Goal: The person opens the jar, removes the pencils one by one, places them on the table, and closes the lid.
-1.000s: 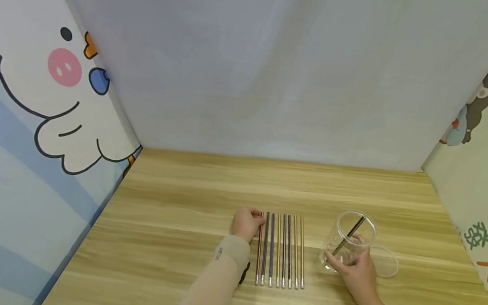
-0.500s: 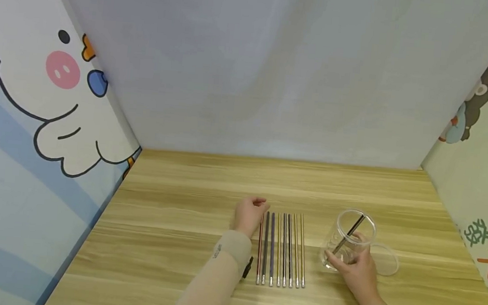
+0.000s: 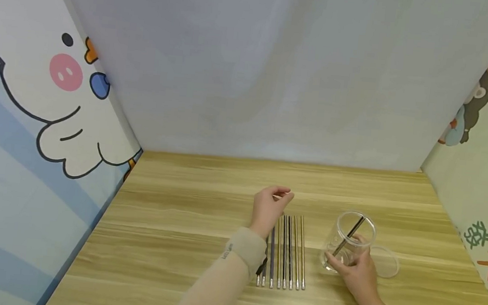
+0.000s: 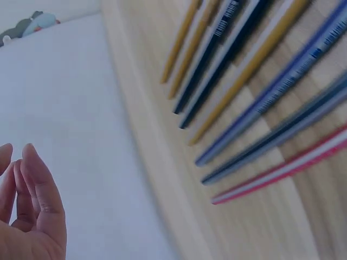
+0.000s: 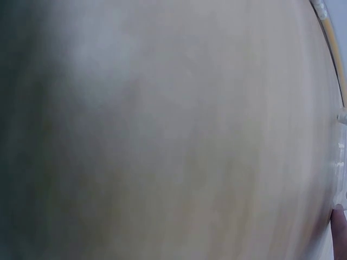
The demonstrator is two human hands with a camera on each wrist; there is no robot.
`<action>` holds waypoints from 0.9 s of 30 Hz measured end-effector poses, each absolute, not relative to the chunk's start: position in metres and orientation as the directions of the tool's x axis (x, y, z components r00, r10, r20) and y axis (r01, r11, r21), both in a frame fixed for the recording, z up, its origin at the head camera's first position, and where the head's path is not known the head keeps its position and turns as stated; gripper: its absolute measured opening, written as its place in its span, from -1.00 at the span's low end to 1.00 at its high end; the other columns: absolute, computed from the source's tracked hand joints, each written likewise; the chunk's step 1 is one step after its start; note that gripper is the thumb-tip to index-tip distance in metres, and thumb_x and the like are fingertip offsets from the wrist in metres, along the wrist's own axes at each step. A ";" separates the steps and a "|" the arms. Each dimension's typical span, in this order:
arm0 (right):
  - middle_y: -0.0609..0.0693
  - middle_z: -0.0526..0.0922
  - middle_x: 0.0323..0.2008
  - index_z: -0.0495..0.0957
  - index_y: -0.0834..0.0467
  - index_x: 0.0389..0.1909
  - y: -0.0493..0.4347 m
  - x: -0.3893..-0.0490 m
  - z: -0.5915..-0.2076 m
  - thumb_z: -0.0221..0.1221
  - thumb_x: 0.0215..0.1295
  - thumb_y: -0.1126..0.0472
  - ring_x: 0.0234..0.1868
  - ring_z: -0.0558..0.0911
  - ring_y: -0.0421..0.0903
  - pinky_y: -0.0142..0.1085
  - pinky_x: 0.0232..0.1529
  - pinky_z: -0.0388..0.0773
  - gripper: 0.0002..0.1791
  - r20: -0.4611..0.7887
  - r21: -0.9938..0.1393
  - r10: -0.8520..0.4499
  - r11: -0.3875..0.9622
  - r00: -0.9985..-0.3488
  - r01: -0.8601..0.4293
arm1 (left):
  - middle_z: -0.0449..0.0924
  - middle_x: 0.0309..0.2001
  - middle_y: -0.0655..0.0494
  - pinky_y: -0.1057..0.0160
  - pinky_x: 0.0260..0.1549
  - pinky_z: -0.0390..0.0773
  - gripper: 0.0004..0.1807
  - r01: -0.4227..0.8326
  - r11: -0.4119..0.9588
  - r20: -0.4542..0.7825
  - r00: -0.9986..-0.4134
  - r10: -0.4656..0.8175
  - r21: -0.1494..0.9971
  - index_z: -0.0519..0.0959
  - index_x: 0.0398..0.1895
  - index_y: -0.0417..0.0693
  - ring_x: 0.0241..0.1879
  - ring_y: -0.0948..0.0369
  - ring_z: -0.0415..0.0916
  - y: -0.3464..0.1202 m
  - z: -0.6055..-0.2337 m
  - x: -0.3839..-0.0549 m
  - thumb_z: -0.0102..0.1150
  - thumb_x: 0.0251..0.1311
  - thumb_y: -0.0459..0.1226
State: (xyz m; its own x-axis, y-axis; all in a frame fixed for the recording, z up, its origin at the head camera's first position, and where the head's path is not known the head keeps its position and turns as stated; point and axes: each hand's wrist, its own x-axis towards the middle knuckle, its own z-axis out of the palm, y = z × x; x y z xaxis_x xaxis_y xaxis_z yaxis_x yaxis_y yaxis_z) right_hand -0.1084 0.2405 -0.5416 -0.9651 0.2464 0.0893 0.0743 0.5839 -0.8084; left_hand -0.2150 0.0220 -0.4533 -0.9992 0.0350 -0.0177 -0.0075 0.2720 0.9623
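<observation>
My left hand (image 3: pixel 268 207) hovers above the far ends of a row of pencils (image 3: pixel 287 253), its fingers loosely bent and nothing between them. In the left wrist view, that hand (image 4: pixel 32 211) shows thumb and fingertips slightly apart. The row there includes a red pencil (image 4: pixel 282 168), a purple pencil (image 4: pixel 260 111), yellow pencils and dark ones. My right hand (image 3: pixel 357 274) grips a clear plastic jar (image 3: pixel 330 240), tilted on the table. Inside it leans one dark pencil (image 3: pixel 352 230). The right wrist view catches only a fingertip (image 5: pixel 340 233) at its edge.
A clear round lid (image 3: pixel 386 263) lies on the wooden table (image 3: pixel 166 242) right of the jar, partly behind my hand. A pale wall (image 3: pixel 276 78) closes the back, with cartoon-printed sheets on both sides. Wood fills most of the blurred right wrist view.
My left hand has lifted off the far end of the red pencil and moved right and away over the row. The pencils stay in place; the right hand and jar hold still.
</observation>
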 end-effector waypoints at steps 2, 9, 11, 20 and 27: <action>0.18 0.61 -0.38 0.17 0.13 0.31 0.240 -0.109 -0.542 0.46 0.08 0.09 -0.59 0.39 -0.23 -0.35 -0.57 0.36 -0.15 0.083 -0.810 0.248 0.581 -0.965 0.079 | 0.67 -0.19 0.11 0.16 -0.37 0.71 -0.76 0.002 0.267 -0.011 -0.999 0.049 0.964 0.70 -0.05 0.00 -0.38 0.33 0.52 0.027 -0.449 -0.214 0.29 0.28 -0.14; 0.17 0.62 -0.38 0.17 0.13 0.30 0.241 -0.110 -0.545 0.46 0.08 0.11 -0.61 0.36 -0.23 -0.35 -0.58 0.34 -0.15 0.098 -0.809 0.252 0.584 -0.963 0.070 | 0.67 -0.21 0.17 0.29 -0.46 0.67 -0.78 0.042 0.274 0.017 -0.995 0.094 0.961 0.71 -0.09 0.05 -0.41 0.37 0.50 0.038 -0.437 -0.211 0.31 0.26 -0.11; 0.19 0.63 -0.35 0.17 0.13 0.30 0.241 -0.110 -0.545 0.46 0.08 0.11 -0.60 0.37 -0.23 -0.35 -0.56 0.35 -0.15 0.101 -0.810 0.252 0.583 -0.962 0.068 | 0.67 -0.22 0.17 0.31 -0.48 0.65 -0.78 0.060 0.271 0.032 -0.994 0.108 0.961 0.72 -0.10 0.05 -0.42 0.37 0.49 0.040 -0.434 -0.209 0.31 0.26 -0.11; 0.20 0.62 -0.34 0.18 0.15 0.28 0.240 -0.110 -0.544 0.47 0.05 0.14 -0.58 0.36 -0.23 -0.35 -0.55 0.33 -0.16 0.120 -0.811 0.257 0.583 -0.959 0.055 | 0.69 -0.23 0.22 0.43 -0.49 0.52 -0.73 0.137 0.268 0.089 -0.979 0.181 0.954 0.71 -0.08 0.04 -0.42 0.41 0.49 0.052 -0.418 -0.199 0.30 0.26 -0.05; 0.25 0.66 -0.25 0.18 0.17 0.29 0.240 -0.109 -0.544 0.47 0.05 0.14 -0.55 0.39 -0.24 -0.36 -0.53 0.35 -0.14 0.122 -0.815 0.265 0.577 -0.956 0.056 | 0.71 -0.29 0.21 0.48 -0.44 0.52 -0.73 0.190 0.279 0.122 -0.962 0.244 0.941 0.72 -0.11 -0.01 -0.40 0.44 0.50 0.066 -0.414 -0.189 0.31 0.25 -0.07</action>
State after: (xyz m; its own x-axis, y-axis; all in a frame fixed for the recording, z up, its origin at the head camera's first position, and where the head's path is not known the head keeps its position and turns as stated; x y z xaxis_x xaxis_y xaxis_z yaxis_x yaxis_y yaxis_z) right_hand -0.1094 0.2396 -0.5443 -0.9564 0.2653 0.1223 0.0560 0.5773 -0.8146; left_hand -0.1894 0.0660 -0.4137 -0.9620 0.2441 0.1222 0.1904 0.2794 0.9411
